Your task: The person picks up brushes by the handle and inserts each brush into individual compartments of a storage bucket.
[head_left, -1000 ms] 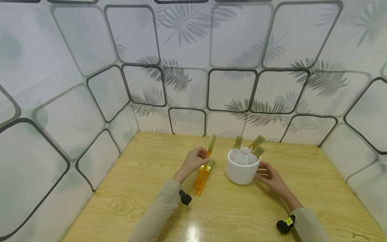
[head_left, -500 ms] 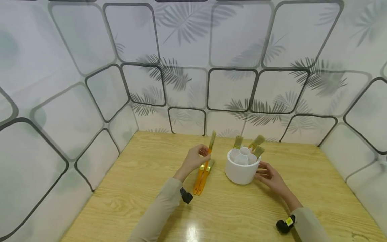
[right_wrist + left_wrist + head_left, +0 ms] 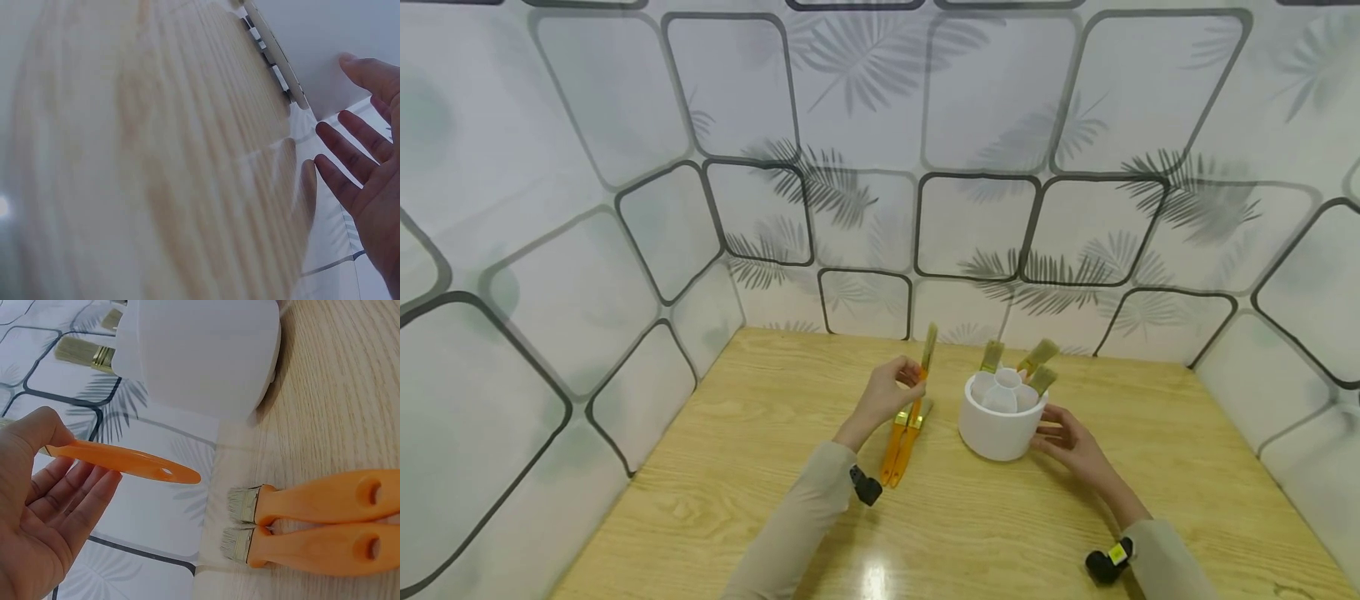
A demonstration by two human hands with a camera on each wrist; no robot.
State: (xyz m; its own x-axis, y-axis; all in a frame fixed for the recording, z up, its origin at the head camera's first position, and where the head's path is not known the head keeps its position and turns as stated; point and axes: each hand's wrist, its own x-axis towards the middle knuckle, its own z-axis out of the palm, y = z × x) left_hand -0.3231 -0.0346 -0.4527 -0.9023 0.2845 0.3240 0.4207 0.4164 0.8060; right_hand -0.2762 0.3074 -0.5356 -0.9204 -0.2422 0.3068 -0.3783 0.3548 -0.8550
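My left hand [image 3: 882, 393] pinches a paintbrush [image 3: 128, 460] by its orange handle, near the metal band. In the head view its bristles point up, above the table. Two more paintbrushes [image 3: 328, 550] lie side by side on the table just below that hand. Right of them stands a round white holder [image 3: 997, 435] with a cluster of cups inside. Several paintbrushes [image 3: 992, 356] stand in it, bristles up, their handles mostly hidden. Beside the holder's right wall is my right hand [image 3: 369, 162], its fingers extended and its thumb against the wall.
A light wood-grain table [image 3: 737, 500] carries everything. Patterned white walls [image 3: 865, 208] close it in at the back and both sides. Small black cameras [image 3: 867, 486] sit on both wrists.
My left hand has shifted slightly to the right and up with the paintbrush, which stands a little more upright. The right hand and the holder stay where they were.
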